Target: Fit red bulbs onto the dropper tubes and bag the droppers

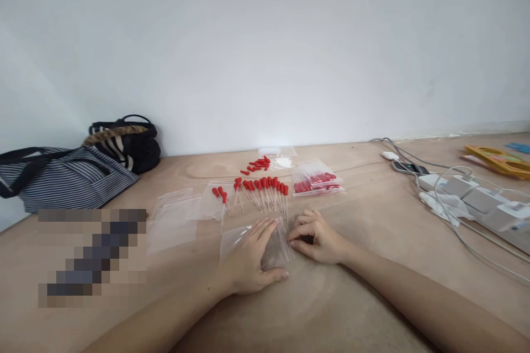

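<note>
A clear plastic zip bag (276, 251) lies flat on the table between my hands. My left hand (254, 256) rests on it, fingers stretched out and thumb apart. At the bag's right edge, my right hand (317, 237) is curled, with thumb and forefinger pinched on the zip side. Just beyond are several droppers (265, 185) with red bulbs and thin clear stems, spread in a row. A few more droppers (221, 194) lie to the left on another clear bag. Filled bags of droppers (317, 179) are stacked at the right.
Loose red bulbs (259, 164) lie near the wall beside a bag of clear stems (284, 160). Flat zip bags (174, 223) are at left. A striped bag (78, 176) and a black bag (141, 146) stand far left. At right are a power strip (476, 198), cables and a yellow frame (501, 161).
</note>
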The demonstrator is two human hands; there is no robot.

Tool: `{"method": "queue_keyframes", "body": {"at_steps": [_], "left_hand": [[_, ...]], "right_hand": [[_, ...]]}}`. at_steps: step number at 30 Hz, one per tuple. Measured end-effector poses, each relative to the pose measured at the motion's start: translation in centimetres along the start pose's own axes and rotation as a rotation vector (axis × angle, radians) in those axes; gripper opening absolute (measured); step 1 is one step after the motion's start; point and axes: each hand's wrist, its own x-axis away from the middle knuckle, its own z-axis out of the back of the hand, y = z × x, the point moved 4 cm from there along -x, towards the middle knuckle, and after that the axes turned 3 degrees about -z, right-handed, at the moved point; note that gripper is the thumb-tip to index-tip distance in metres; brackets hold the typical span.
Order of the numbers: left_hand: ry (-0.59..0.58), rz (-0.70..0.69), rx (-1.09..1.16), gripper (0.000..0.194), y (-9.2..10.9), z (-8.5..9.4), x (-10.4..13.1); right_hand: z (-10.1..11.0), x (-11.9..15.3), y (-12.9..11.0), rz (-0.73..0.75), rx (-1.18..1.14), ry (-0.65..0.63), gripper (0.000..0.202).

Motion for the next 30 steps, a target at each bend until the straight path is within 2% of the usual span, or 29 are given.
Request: {"method": "queue_keyframes", "body": {"at_steps": [5, 10, 14, 18, 23, 27, 30], "left_hand": [[0.024, -0.016, 0.013, 0.080, 0.1, 0.0, 0.5], [0.042, 0.017, 0.023, 0.084, 0.1, 0.1, 0.6], [0.026, 0.032, 0.023, 0.084, -0.1, 0.0, 0.8], [0.038, 0.021, 0.044, 0.087, -0.2, 0.5, 0.9], [0.036, 0.022, 0.039, 0.087, 0.0, 1.4, 1.0], [0.094, 0.027, 0.048, 0.076, -0.2, 1.2, 1.1], [0.113, 0.040, 0.051, 0.073, -0.5, 0.8, 1.1]], "right_hand": [[-0.2, -0.1, -0.7, 0.107, -0.016, -0.026, 0.015], [-0.7, -0.4, -1.7, 0.206, 0.002, -0.112, 0.017], [-0.8, -0.3, -2.3, 0.266, 0.079, -0.169, 0.027], [-0.8, -0.3, -2.5, 0.318, 0.164, -0.194, 0.039], [-0.8, -0.2, -2.9, 0.383, 0.219, -0.188, 0.038], [-0.9, 0.0, -2.6, 0.379, 0.133, -0.185, 0.037], [-0.4, -0.9, -1.0, 0.256, -0.023, -0.104, 0.030]]}}
